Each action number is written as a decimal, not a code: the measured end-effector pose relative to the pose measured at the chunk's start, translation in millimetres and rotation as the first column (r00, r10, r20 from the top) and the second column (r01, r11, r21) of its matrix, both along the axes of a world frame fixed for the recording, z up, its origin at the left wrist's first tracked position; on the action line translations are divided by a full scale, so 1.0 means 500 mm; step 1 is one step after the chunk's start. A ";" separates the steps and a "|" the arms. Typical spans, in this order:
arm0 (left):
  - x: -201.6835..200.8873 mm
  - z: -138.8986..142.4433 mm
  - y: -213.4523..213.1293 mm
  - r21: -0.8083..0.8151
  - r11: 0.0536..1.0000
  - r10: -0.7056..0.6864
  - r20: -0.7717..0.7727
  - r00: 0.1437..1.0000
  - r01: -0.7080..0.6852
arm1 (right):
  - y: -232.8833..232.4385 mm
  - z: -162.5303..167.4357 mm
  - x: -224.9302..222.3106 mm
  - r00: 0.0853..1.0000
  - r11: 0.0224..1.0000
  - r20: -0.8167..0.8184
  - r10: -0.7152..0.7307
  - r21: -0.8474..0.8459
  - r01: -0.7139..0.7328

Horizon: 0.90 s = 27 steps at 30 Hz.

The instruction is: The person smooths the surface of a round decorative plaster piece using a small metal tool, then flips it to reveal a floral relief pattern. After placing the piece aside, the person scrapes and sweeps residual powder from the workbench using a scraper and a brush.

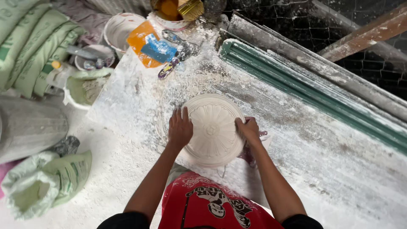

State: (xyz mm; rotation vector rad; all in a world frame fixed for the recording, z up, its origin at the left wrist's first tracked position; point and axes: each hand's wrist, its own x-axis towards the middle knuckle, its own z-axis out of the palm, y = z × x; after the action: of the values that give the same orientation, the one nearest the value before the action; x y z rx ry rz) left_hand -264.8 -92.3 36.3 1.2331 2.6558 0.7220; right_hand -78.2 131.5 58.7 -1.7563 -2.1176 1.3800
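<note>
- Seen from the head camera: round white plaster rosette (213, 129), with petal-like relief spreading from its centre, lying at the near edge of a dusty white surface (296, 140).
- Left hand (180, 129) pressed flat on the rosette's left rim, fingers (181, 115) spread and pointing away from the body, resting on the piece rather than closed round it.
- Right hand (248, 129) clasping the right rim, fingers curled over the edge and gripping it.
- Just beside the right wrist, a scrap of pinkish material (263, 135) peeking out from under the rosette.
- Farther back on the surface, an orange and blue packet (150, 47) and a pair of powder-coated pliers (178, 53), well apart from the rosette.
- Beyond those, a white bucket (121, 27) and a tub of yellow liquid (169, 10) with a brush (191, 8) in it.
- Along the right, long green moulding strips (313, 89) running diagonally, a grey plank (322, 63) behind them.
- On the left, stacked green sacks (32, 46), an open sack of white powder (46, 182) on the floor below.
- At the bottom edge, a red printed shirt (207, 205) between the two forearms.
</note>
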 end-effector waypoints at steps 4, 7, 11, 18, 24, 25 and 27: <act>-0.053 0.053 0.001 0.127 0.984 -0.140 0.098 0.985 0.127 | 0.008 0.074 0.001 0.971 0.973 -0.219 -0.092 -0.226 0.041; -0.138 0.160 0.040 0.337 0.882 -0.360 0.029 0.932 0.330 | 0.009 0.195 -0.038 0.991 0.991 -0.099 0.095 -0.079 -0.103; -0.256 0.327 0.143 0.405 0.649 -0.695 -0.031 0.719 0.644 | -0.035 0.329 -0.181 0.927 0.929 -0.087 0.365 0.100 -0.356; -0.349 0.459 0.200 -0.127 0.534 -0.725 0.441 0.530 0.836 | -0.058 0.368 -0.292 0.843 0.851 0.127 0.523 -0.023 -0.524; -0.384 0.432 0.136 0.019 0.698 -0.606 0.549 0.576 0.716 | -0.028 0.232 -0.064 0.960 0.997 -0.280 0.015 0.074 0.005; -0.384 0.431 0.123 0.023 0.729 -0.584 0.544 0.603 0.685 | -0.055 0.188 -0.046 0.966 0.999 -0.258 -0.033 -0.027 0.027; -0.383 0.439 0.097 -0.009 0.781 -0.513 0.563 0.649 0.625 | -0.137 0.093 -0.042 0.964 0.957 -0.265 -0.037 -0.287 -0.043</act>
State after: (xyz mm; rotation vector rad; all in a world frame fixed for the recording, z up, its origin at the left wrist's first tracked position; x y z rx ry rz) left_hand -456.4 -43.6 255.9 1.4382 1.6852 0.5503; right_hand -99.0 63.0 105.3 -1.5390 -1.8534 1.8911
